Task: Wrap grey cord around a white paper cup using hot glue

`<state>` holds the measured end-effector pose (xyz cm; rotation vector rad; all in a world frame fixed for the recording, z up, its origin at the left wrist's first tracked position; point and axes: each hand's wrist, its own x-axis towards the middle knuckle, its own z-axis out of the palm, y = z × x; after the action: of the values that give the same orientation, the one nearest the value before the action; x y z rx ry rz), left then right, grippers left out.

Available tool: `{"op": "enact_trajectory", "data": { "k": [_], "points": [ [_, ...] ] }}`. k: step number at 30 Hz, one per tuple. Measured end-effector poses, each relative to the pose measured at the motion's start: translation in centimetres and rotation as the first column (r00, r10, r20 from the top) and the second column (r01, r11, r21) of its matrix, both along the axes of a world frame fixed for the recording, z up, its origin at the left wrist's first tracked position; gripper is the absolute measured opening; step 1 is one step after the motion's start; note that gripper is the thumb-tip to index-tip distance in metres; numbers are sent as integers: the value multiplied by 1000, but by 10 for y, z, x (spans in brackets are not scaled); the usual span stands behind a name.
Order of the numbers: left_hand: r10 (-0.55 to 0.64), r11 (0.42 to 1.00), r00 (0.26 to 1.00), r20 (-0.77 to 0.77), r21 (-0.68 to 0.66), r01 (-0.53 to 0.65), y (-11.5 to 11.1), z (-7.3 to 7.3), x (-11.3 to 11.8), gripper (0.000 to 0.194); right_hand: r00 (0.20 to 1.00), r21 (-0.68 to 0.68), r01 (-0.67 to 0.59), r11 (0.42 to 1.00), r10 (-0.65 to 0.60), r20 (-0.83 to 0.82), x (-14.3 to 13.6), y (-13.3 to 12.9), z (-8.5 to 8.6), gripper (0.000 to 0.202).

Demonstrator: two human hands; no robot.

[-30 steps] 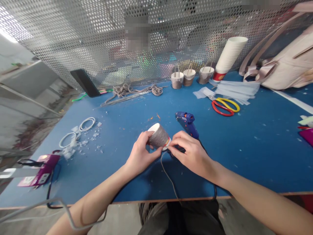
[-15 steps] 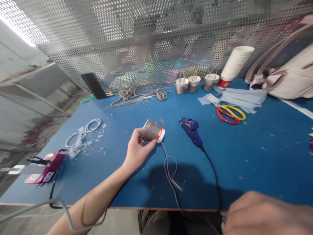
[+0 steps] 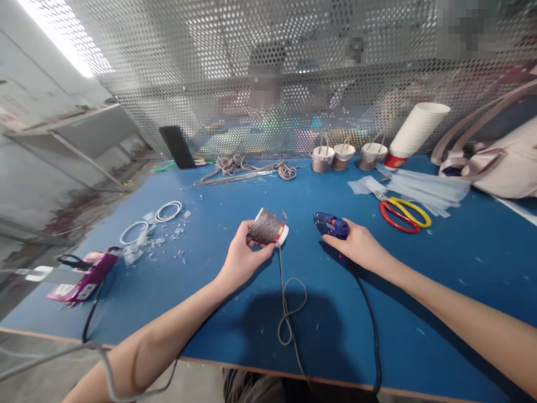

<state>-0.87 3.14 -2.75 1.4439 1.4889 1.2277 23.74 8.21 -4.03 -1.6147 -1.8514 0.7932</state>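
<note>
- Two bare hands work over a blue tabletop (image 3: 218, 207); clock directions run from the cup, 12 being the far side.
- The left hand (image 3: 244, 254) is curled around a tapered paper cup (image 3: 268, 226) wrapped in grey-brown cord, its red band and white end uncovered. The cup lies tilted in this grip, white end towards 4 o'clock.
- A thin grey-brown cord (image 3: 283, 296) trails from near the white end towards 6 o'clock, looping once or twice.
- At 3 o'clock, the right hand (image 3: 361, 245) is partly closed, thumb and fingers about a dark-blue plastic glue gun (image 3: 331, 224), nozzle towards the cup. Whether the gun is lifted, I cannot tell.
- Farther at 3: scissors with red and yellow handles (image 3: 405, 215), near translucent strips (image 3: 428, 189).
- Around 1 to 2: three small cord-wrapped cups with handles (image 3: 343, 158), then a leaning stack of white paper cups (image 3: 419, 131).
- Towards 11 to 12: bundled grey-brown cord (image 3: 230, 165).
- Near 10: a black phone (image 3: 177, 146), propped up.
- At 9: two white rings (image 3: 168, 211) beside clear scraps (image 3: 134, 253).
</note>
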Motion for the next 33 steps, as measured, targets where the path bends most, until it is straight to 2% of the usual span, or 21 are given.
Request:
{"op": "enact_trajectory", "data": {
  "k": [2,5,7,9,13,15,19,22,25,27,29,30,33],
  "points": [
    [-9,1000,1000,8,-21,10,5,0,-1,35,992,-6,-15,1000,14,-127,-6,7,-3,17],
    [-7,998,1000,-25,-62,5,15,2,-4,36,964,-36,-116,993,103,-245,-20,18,-2,22],
    [1,998,997,-72,-64,-6,23,4,-8,36,896,-132,-212,968,139,-422,-33,22,1,28],
    [14,999,994,-109,-44,-19,33,5,-12,36,787,-204,-305,930,126,-603,-46,23,6,30],
    [41,999,991,-126,-29,-45,50,2,-21,36,656,-146,-387,911,160,-738,-62,21,11,29],
    [61,997,992,-112,-34,-66,54,-1,-24,36,659,-133,-381,915,167,-733,-62,19,11,30],
    [80,995,992,-97,-44,-85,56,-5,-26,35,769,-158,-356,921,193,-610,-54,17,8,29],
    [70,996,992,-101,-44,-75,55,-7,-25,35,782,-189,-374,908,200,-590,-50,17,10,28],
    [71,997,993,-97,-33,-75,55,-11,-26,35,742,-217,-380,899,156,-651,-48,16,30,26],
    [78,997,992,-103,-1,-78,57,-13,-27,35,671,-198,-394,898,133,-729,-48,10,55,21],
    [77,996,993,-84,61,-72,59,-17,-29,35,630,-138,-367,920,137,-765,-51,1,87,12],
    [78,994,994,-76,84,-71,60,-19,-29,37,624,-103,-361,927,158,-765,-52,-5,102,9],
    [72,991,993,-92,118,-61,62,-23,-30,39,686,-35,-361,932,240,-687,-47,-22,139,3]
  ]
}}
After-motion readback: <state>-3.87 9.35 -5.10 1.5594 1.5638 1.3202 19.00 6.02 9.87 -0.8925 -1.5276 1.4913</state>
